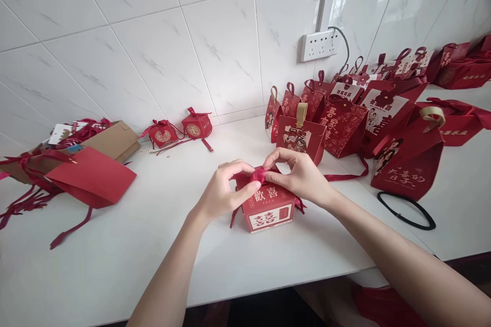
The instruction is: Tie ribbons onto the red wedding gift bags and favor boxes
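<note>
A red gift box with white lettering panels stands upright on the white table, near its front edge. On its top is a dark red ribbon, bunched into a knot or bow. My left hand pinches the ribbon from the left, thumb and forefinger closed on it. From the right, my right hand pinches the same ribbon with thumb and fingertips. Loose ribbon ends hang down at both sides of the box. The exact form of the knot is partly hidden by my fingers.
Many finished red gift boxes crowd the right back. A black hair band lies before them. Two small red boxes stand by the wall. At left, a cardboard box holds ribbons beside a red folded box. A power strip hangs above.
</note>
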Demonstrator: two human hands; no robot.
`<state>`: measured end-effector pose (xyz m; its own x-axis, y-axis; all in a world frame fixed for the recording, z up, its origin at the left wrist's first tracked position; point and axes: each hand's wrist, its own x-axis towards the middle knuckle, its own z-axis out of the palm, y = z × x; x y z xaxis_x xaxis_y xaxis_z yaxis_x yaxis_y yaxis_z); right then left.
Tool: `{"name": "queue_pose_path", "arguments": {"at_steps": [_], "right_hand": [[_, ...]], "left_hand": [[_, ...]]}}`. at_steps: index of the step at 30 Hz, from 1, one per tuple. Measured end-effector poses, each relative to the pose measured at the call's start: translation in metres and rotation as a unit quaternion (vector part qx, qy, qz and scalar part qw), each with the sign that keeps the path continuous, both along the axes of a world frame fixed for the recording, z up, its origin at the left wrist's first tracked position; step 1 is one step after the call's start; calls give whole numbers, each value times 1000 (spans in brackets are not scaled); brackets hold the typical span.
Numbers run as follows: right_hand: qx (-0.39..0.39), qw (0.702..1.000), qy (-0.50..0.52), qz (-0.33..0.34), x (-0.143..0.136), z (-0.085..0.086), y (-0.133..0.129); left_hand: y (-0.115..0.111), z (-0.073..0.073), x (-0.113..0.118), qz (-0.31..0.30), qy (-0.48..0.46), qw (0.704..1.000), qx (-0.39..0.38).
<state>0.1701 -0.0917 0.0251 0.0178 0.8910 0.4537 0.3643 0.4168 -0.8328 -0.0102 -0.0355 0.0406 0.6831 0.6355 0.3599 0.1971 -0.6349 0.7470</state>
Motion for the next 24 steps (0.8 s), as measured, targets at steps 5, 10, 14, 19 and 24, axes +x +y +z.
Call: {"name": "queue_pose_path", "arguments": {"at_steps": [5,10,14,19,24], "right_hand": [[1,1000,-24,20,1,1,0],[-6,999,-40,19,1,0,0],[-9,999,-23,25,2,0,1],[-14,999,-11,31,3,0,1],[-8,999,-24,38,3,2,0]], "left_hand": [[0,-2,1,22,-21,999,-18],[0,-1,-1,27,-18,999,-37],[2,0,-4,28,-1,999,-27],[3,1,-6,15,-16,997,-78],[1,0,-5,16,-31,992,-121]]}}
